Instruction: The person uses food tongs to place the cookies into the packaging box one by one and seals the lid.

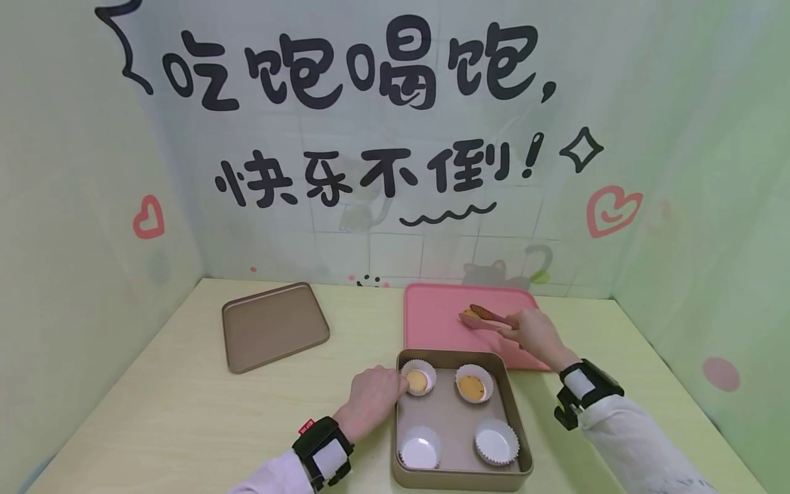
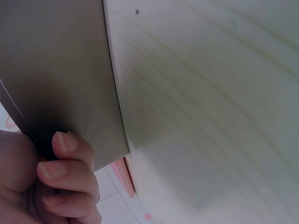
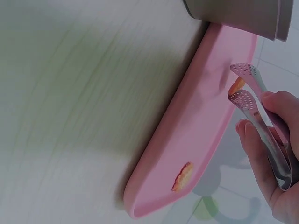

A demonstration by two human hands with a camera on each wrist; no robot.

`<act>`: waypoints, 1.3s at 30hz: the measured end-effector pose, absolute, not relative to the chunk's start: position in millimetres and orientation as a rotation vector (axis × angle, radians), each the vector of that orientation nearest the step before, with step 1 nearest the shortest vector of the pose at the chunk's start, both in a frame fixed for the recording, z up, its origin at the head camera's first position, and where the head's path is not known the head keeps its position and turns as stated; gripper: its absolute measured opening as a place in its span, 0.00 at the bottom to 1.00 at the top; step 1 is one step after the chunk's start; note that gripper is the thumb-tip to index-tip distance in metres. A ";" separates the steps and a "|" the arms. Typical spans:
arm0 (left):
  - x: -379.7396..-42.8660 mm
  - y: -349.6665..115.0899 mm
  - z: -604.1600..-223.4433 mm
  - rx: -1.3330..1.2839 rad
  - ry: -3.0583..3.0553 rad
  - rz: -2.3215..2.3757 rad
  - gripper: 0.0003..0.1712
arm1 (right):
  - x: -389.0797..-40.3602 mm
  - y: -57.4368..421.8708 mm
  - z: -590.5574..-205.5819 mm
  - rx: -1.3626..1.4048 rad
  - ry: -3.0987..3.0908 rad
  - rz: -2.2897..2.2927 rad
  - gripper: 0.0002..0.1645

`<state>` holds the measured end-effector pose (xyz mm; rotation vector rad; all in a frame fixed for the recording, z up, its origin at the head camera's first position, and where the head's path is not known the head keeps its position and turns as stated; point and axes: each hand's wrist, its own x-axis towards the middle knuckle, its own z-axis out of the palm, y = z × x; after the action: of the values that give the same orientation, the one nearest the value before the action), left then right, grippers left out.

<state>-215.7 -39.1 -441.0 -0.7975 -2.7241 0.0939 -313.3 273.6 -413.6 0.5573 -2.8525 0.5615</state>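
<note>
One pastry (image 3: 237,86) between tongs (image 3: 265,136) in right grip (image 1: 535,335)

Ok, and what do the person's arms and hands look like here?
The left hand and right hand are ungloved. White fabric sleeves show, plus two black strapped wristbands with white patches; the left one bears a small red tag.
</note>
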 end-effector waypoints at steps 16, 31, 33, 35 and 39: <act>-216.9 -40.7 -441.9 -0.795 -2.742 0.130 0.17 | -261.8 265.1 -378.1 0.816 -2.576 0.410 0.11; -219.9 -41.2 -440.1 -0.807 -2.763 0.079 0.15 | -182.7 238.6 -382.6 1.331 -2.250 0.648 0.23; -219.9 -41.2 -440.7 -0.799 -2.764 0.083 0.14 | -176.9 235.3 -387.2 1.376 -2.259 0.661 0.23; -219.6 -41.1 -440.8 -0.798 -2.768 0.077 0.14 | -172.4 232.6 -391.4 1.414 -2.287 0.679 0.20; -218.3 -40.6 -440.6 -0.806 -2.782 0.034 0.15 | -166.2 228.9 -397.5 1.461 -2.344 0.697 0.15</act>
<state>-218.3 -40.6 -440.6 -0.8063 -2.7816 0.0341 -166.2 228.9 -397.5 1.4614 -2.3438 0.6973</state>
